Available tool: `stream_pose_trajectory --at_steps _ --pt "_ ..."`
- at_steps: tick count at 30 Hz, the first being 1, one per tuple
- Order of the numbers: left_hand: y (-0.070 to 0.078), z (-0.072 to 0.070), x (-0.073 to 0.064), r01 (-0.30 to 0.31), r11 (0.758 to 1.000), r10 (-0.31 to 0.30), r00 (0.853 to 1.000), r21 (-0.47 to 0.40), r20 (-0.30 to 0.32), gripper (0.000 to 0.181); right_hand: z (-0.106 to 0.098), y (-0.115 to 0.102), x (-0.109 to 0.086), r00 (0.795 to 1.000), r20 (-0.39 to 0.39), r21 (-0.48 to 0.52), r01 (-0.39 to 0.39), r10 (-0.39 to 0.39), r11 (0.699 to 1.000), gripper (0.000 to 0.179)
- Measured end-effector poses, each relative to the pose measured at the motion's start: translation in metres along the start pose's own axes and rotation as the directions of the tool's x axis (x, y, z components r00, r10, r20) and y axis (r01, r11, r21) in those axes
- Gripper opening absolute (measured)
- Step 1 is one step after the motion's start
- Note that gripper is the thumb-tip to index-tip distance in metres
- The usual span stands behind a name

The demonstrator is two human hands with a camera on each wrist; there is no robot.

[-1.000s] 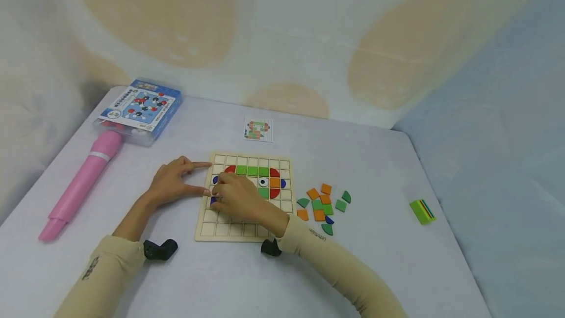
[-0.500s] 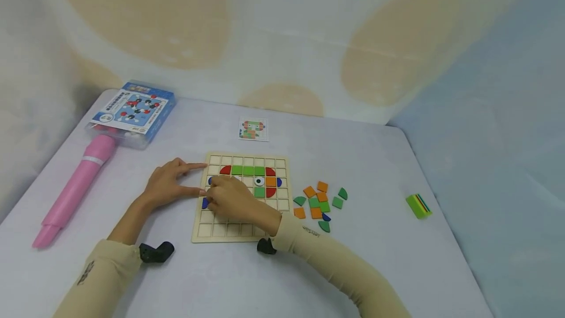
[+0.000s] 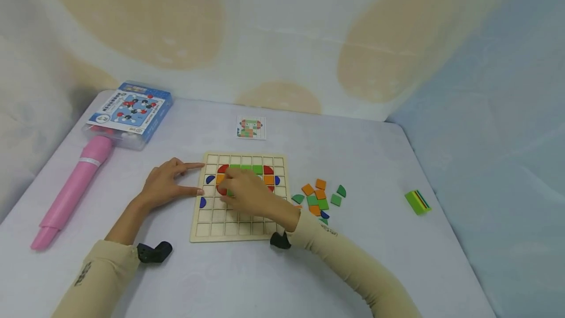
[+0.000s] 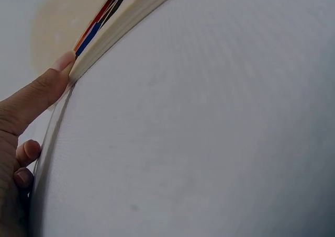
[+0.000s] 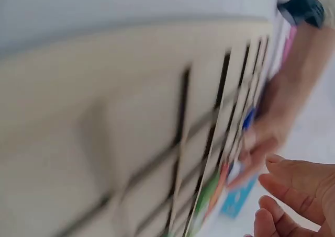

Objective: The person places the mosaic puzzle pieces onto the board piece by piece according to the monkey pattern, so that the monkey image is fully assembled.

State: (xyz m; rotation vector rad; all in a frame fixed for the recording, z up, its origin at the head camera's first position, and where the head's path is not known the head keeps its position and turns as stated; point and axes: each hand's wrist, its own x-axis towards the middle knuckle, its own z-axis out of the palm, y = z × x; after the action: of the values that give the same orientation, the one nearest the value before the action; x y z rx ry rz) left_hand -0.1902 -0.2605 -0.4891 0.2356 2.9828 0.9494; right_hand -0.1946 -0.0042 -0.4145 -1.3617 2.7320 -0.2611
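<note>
A wooden grid board (image 3: 216,216) lies before me, with colored tiles set in its upper part. Green square tiles (image 3: 257,168) form a row between red quarter-round tiles (image 3: 268,170). At its left side sit two blue half-round tiles, one higher (image 3: 210,179) and one lower (image 3: 202,202). My left hand (image 3: 165,183) touches the board's left edge with straight thumb and forefinger. Over the middle of the board hangs my right hand (image 3: 253,198), hiding some tiles. In the right wrist view, its fingers (image 5: 293,195) are loosely bent with nothing visible between them.
Loose orange, green and blue tiles (image 3: 323,204) lie right of the board. Behind it is a pattern card (image 3: 251,127). A molecule-kit box (image 3: 132,112) and a pink tube-like thing (image 3: 72,190) occupy the left. A small green block (image 3: 417,202) lies far right.
My right hand has moved right, away from the board's left side, uncovering the lower blue half-round tile and the orange and red tiles nearby. The left hand keeps its place at the edge.
</note>
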Motion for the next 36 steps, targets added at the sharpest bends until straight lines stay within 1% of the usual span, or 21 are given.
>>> stream_pose_trajectory --at_steps 3,5,10,12,15,19,23,26,30,33,36 --pt "0.003 0.000 0.002 0.008 1.000 -0.008 1.000 0.009 0.009 0.076 -0.012 0.025 -0.025 0.997 -0.069 0.045 -0.038 0.041 0.998 0.021" --pt "0.004 0.000 0.002 0.011 1.000 -0.011 1.000 0.019 0.017 0.077 -0.018 0.044 -0.044 0.991 -0.100 0.063 -0.082 0.088 0.995 0.022" --pt "0.003 -0.006 -0.003 0.021 0.999 -0.022 1.000 0.046 0.022 0.078 -0.024 0.085 -0.085 0.971 -0.124 0.067 -0.199 0.206 0.978 0.021" --pt "-0.001 -0.010 -0.007 0.029 0.998 -0.030 0.999 0.054 0.016 0.078 -0.023 0.098 -0.096 0.967 -0.128 0.072 -0.213 0.221 0.974 0.020" --pt "-0.006 -0.017 -0.014 0.037 0.997 -0.038 0.999 0.067 0.003 0.079 -0.020 0.110 -0.109 0.969 -0.124 0.086 -0.206 0.216 0.975 0.018" --pt "-0.011 -0.022 -0.020 0.046 0.996 -0.045 0.999 0.080 -0.011 0.079 -0.013 0.114 -0.117 0.977 -0.081 0.108 -0.186 0.195 0.977 0.018" --pt "-0.013 -0.020 -0.020 0.031 0.997 -0.029 0.999 0.074 -0.024 0.078 -0.006 0.110 -0.116 0.984 -0.060 0.105 -0.164 0.171 0.981 0.025" --pt "-0.012 -0.015 -0.017 0.023 0.998 -0.021 1.000 0.053 -0.023 0.077 -0.002 0.106 -0.112 0.983 -0.064 0.055 -0.169 0.173 0.984 0.030" --pt "-0.009 -0.008 -0.012 0.023 0.999 -0.023 1.000 0.036 -0.017 0.077 0.001 0.104 -0.111 0.979 -0.036 -0.029 -0.202 0.201 0.979 0.029" --pt "-0.005 -0.003 -0.008 0.011 0.999 -0.011 1.000 0.037 -0.012 0.077 0.002 0.106 -0.114 0.977 -0.013 -0.050 -0.213 0.213 0.976 0.027" --pt "-0.001 0.003 -0.001 -0.011 0.999 0.011 1.000 0.034 0.000 0.077 0.003 0.114 -0.121 0.977 -0.006 -0.047 -0.215 0.215 0.975 0.026"
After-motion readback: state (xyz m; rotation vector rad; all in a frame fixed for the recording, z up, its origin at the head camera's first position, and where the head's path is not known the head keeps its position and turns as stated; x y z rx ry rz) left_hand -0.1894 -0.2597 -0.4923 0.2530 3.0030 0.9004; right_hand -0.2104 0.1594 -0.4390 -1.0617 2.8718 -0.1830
